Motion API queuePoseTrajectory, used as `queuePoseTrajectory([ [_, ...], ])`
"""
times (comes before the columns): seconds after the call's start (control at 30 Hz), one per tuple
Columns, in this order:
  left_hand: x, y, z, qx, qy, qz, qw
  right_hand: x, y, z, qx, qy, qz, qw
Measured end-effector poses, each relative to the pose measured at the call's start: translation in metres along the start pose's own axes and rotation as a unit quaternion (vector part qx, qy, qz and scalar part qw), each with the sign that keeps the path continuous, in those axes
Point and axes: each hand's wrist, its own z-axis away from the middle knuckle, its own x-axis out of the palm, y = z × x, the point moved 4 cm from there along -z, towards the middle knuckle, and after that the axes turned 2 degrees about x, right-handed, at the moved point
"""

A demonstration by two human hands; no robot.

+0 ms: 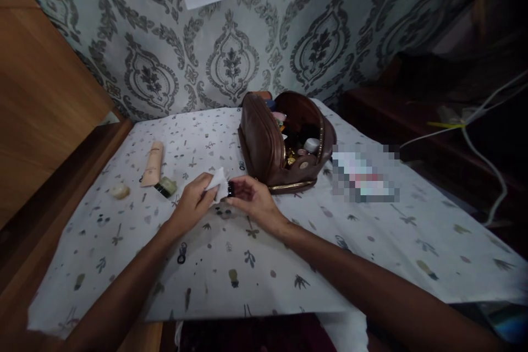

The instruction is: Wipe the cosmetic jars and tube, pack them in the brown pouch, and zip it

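Observation:
My left hand point(194, 196) pinches a crumpled white tissue point(219, 179) above the patterned cloth. Against the tissue sits a small black item point(230, 189), gripped by the fingertips of my right hand point(258, 202); its exact kind is too small to tell. Just behind my right hand stands a brown toiletry bag point(259, 140), unzipped, with several small cosmetics inside. Left of my hands, a small greenish bottle with a black cap point(167, 187) lies on its side. A peach squeeze tube point(153, 165) lies beyond it, and a small pale round item point(120, 191) is further left.
A white printed cloth point(231, 253) covers the table. At the right lies a blurred-out rectangular item point(365, 175). A white cable point(501, 176) runs along the right side. Wooden furniture point(45, 88) borders the left, and a patterned wall point(231, 60) rises behind.

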Motion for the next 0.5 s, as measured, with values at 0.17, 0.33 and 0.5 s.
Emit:
queuePoseTrajectory([
  [0.17, 0.003, 0.006, 0.002, -0.009, -0.03, 0.0, 0.999, -0.003, 0.001, -0.003, -0.007, 0.015, -0.032, 0.999],
  [0.33, 0.006, 0.003, 0.003, -0.057, -0.025, 0.076, 0.995, -0.003, -0.001, -0.002, -0.009, 0.015, -0.048, 0.999],
  [0.5, 0.015, -0.007, 0.006, -0.098, -0.002, 0.137, 0.986, 0.0, -0.008, 0.002, -0.001, -0.002, -0.055, 0.998],
])
